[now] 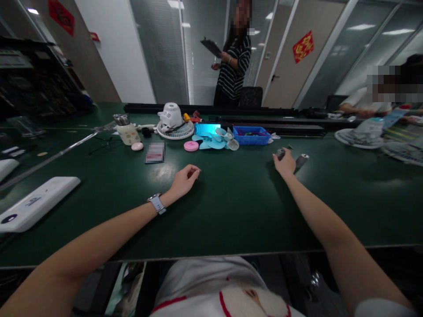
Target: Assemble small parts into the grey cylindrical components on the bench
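Observation:
My right hand [284,164] is closed around a small grey cylinder [280,152] on the right part of the green table [238,211]. A second grey cylinder [302,160] with a shiny end lies just to the right of that hand. My left hand [184,180] rests on the tabletop left of centre, with fingers curled in towards the thumb and nothing visible in them. Beyond it lie a round pink lid-like disc [191,145] and light-blue fan blades [213,141]. A blue tray [251,135] with small parts in it stands behind, between the two hands.
At the back left are a white fan head [172,115] on a round grille, a patterned bottle [128,132] and a flat card [155,152]. A white panel [39,203] lies at left. A standing person [233,66] holds a clipboard; another person sits at right.

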`<move>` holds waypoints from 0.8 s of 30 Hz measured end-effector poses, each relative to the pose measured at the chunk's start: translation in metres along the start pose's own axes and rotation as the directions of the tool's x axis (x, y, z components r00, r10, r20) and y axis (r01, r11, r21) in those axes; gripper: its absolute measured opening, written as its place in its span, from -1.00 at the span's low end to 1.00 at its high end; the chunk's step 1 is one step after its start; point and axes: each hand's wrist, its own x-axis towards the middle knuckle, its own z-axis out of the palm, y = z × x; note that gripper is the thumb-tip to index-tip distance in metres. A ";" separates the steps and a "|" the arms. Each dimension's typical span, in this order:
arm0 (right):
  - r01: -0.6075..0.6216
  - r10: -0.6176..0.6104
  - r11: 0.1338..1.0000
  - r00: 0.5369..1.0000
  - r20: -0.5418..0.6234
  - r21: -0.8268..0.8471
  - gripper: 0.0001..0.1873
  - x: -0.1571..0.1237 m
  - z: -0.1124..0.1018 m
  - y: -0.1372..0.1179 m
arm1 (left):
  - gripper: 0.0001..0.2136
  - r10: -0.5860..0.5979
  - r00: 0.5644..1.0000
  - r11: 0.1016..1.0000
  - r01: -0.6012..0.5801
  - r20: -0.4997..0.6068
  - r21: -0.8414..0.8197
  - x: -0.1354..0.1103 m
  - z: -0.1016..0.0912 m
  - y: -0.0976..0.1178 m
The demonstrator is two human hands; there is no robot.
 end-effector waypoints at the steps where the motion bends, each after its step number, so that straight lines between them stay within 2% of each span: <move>1: -0.017 0.017 1.000 1.000 -0.001 0.016 -0.39 0.001 0.000 0.002 | -0.76 -0.003 1.000 1.000 0.003 -0.001 -0.003 0.000 0.000 0.000; 4: -0.043 0.044 0.996 0.999 -0.016 0.073 -0.43 0.003 0.001 0.004 | -0.76 -0.009 1.000 1.000 0.009 -0.008 -0.011 0.000 0.000 0.002; 7: -0.002 0.006 0.988 1.000 -0.024 0.157 -0.45 -0.002 -0.001 -0.005 | -0.76 -0.005 1.000 1.000 0.005 -0.017 -0.015 -0.001 0.000 0.004; 11: 0.157 -0.190 0.924 0.980 0.062 0.350 -0.45 -0.038 -0.009 -0.049 | -0.76 0.036 0.999 0.999 -0.036 -0.022 -0.009 -0.003 -0.001 0.013; 13: 0.229 -0.340 0.834 0.930 0.141 0.502 -0.46 -0.069 -0.015 -0.081 | -0.74 0.077 0.997 0.997 -0.077 -0.017 -0.009 -0.007 -0.002 0.021; 17: 0.215 -0.601 0.621 0.747 0.283 0.754 -0.48 -0.138 -0.033 -0.133 | -0.68 0.188 0.982 0.982 -0.188 0.004 -0.025 -0.017 -0.002 0.042; 20: 0.187 -0.696 0.558 0.636 0.333 0.808 -0.49 -0.171 -0.043 -0.149 | -0.67 0.254 0.967 0.967 -0.253 0.027 -0.033 -0.025 -0.001 0.054; 22: 0.203 -0.734 0.535 0.592 0.332 0.820 -0.49 -0.180 -0.046 -0.151 | -0.67 0.275 0.960 0.961 -0.274 0.057 -0.036 -0.028 0.000 0.059; 24: 0.229 -0.756 0.524 0.569 0.324 0.820 -0.48 -0.181 -0.047 -0.150 | -0.70 0.274 0.958 0.962 -0.272 0.078 -0.037 -0.029 0.002 0.060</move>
